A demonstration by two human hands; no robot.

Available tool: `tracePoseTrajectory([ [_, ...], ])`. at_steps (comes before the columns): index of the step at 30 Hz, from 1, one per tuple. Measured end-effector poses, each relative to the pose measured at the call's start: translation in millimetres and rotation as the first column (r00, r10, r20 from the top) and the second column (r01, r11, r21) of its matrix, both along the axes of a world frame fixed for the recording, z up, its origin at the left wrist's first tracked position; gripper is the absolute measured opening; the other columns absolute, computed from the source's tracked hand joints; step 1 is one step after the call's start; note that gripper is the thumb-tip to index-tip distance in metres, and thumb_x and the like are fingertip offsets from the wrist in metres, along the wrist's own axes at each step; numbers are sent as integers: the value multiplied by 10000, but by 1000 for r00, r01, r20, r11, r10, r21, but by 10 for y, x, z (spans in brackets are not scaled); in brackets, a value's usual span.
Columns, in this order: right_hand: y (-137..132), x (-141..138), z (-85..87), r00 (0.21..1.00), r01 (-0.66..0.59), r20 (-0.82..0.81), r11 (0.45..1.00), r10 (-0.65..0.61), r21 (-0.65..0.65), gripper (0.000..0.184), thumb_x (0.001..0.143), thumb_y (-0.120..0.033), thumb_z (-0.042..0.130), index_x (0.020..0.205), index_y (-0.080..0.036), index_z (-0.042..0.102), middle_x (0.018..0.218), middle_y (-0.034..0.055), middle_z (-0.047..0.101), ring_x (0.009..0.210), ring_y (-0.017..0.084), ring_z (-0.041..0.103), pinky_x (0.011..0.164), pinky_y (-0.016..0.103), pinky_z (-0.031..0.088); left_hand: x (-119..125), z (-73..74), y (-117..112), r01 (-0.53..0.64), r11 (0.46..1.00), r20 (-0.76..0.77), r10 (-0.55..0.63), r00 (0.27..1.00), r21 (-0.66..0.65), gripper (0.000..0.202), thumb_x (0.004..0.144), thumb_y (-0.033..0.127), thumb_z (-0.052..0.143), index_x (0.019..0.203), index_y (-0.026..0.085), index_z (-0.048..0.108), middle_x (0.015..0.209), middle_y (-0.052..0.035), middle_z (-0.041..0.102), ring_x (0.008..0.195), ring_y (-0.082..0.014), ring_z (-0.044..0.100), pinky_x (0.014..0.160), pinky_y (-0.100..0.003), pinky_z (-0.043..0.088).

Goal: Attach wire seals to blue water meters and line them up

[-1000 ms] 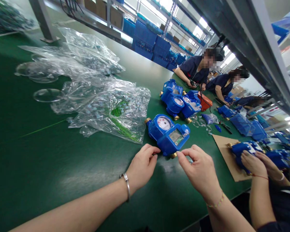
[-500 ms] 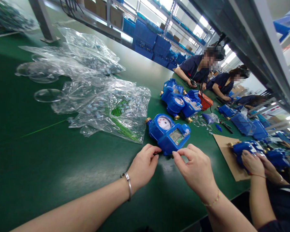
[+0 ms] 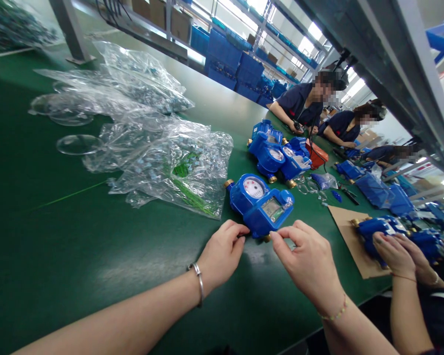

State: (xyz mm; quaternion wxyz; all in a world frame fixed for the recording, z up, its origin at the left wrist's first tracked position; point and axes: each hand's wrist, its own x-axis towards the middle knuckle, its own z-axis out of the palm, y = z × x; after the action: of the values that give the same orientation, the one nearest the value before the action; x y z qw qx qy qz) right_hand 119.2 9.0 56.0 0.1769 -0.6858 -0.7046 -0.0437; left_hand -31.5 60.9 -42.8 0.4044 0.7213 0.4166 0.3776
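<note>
A blue water meter (image 3: 261,202) with a round dial, a small display and brass ends lies on the green table (image 3: 66,236). My left hand (image 3: 222,254) rests just in front of its near left edge, fingers curled with thumb and forefinger pinched together. My right hand (image 3: 307,261) is beside the meter's near brass end, also pinched at thumb and forefinger. What either pinch holds is too small to make out. A metal bracelet sits on my left wrist and a bead bracelet on my right.
Clear plastic bags (image 3: 170,162) of small parts lie to the left, with clear round lenses (image 3: 79,144) beyond. More blue meters (image 3: 276,153) stand behind. A co-worker's hands (image 3: 395,246) hold a meter on cardboard (image 3: 350,231) at right. Two more people sit farther back.
My right hand shifted slightly left towards the meter and then back; the pinches stay closed. The view drifted a little. The co-worker's hands moved on their meter.
</note>
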Motion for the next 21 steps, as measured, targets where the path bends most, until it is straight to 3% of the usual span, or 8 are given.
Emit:
tracePoseTrajectory([
  [12,30,-14,-33,998,-29,61,1000,29,2,169,828,-299,561,706,-238,662,639,-6,532,636,139,519,601,261,321,5,-23,-4,2,1000,-3,-2,1000,10,204,824,153,453,950,203,606,949,-35,583,870,-170,575,784,-294,479],
  [18,28,-112,-221,991,-33,132,999,32,6,153,853,-274,515,755,-218,617,704,15,580,719,178,548,646,276,333,45,-3,38,71,997,-164,-70,984,-2,223,842,192,443,1014,189,585,927,-41,637,764,-157,606,666,-252,468],
  [21,-13,-140,-333,997,-51,49,999,51,-5,113,867,-264,488,867,-204,583,756,18,595,723,180,556,656,278,351,62,52,80,127,992,-246,-125,961,-8,185,850,243,446,897,205,620,793,-14,660,682,-156,607,589,-238,436],
])
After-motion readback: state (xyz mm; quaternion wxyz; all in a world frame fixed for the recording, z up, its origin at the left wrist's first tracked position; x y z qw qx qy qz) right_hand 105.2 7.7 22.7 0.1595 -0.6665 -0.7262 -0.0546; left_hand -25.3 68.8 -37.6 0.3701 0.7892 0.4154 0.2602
